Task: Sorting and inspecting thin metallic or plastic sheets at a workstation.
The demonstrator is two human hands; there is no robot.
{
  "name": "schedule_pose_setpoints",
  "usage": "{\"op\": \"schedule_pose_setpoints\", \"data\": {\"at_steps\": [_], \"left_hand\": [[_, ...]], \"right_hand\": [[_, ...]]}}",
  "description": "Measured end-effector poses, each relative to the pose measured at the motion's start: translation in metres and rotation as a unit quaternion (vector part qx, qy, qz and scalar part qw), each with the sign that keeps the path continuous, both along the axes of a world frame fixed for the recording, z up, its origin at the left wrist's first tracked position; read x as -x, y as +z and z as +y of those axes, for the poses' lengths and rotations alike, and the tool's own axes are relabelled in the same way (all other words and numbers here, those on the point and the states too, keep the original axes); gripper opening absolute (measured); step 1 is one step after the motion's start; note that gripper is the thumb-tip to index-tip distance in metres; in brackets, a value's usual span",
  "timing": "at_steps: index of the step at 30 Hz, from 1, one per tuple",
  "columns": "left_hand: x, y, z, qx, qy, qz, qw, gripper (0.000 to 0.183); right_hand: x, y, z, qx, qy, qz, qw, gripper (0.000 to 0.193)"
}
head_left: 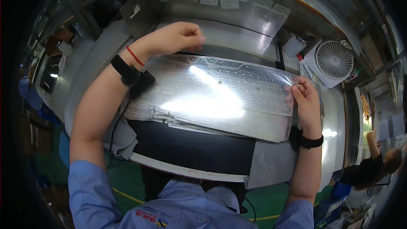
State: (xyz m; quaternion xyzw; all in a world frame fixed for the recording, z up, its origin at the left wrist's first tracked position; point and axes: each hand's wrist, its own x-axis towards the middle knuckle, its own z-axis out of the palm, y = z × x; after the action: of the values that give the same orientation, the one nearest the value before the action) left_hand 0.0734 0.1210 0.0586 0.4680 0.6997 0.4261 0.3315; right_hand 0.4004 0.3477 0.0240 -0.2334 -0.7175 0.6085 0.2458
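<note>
Clear sheet (250, 95): right hand (307, 97) pinches it, left hand (185, 37) curls, hold unclear; written labels (209, 0) behind sheet, black mat (190, 147) before, fan (334, 60) rightward.

Glossy clear plastic-looking sheet (263, 97), matt black mat (190, 147), dull grey cloth (273, 161), smooth shiny metal panel (254, 22)

We slanted our left forearm (99, 97) up and rightward from a bent elbow (87, 138), with our left hand (185, 37) loosely curled, its fingertips (202, 40) blurred. We held our right forearm (307, 163) nearly upright, and our right hand (307, 97) pinched, thumb (298, 95) pressed toward bent fingers (302, 82).
</note>
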Motion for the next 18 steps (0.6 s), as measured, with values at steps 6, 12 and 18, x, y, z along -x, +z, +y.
{"op": "schedule_pose_setpoints", "data": {"at_steps": [6,12,18], "left_hand": [[-0.023,0.001,0.011,0.083,-0.145,0.14,0.976,0.017],[-0.021,0.001,0.016,0.1,-0.099,0.084,0.987,0.021],[-0.023,0.002,0.018,0.101,-0.087,0.09,0.987,0.023]], "right_hand": [[-0.001,-0.002,0.002,0.013,0.006,0.007,1.0,0.021],[-0.001,0.0,0.001,0.001,-0.004,-0.002,1.0,0.022],[-0.001,-0.002,0.002,0.002,-0.01,-0.006,1.0,0.022]]}}
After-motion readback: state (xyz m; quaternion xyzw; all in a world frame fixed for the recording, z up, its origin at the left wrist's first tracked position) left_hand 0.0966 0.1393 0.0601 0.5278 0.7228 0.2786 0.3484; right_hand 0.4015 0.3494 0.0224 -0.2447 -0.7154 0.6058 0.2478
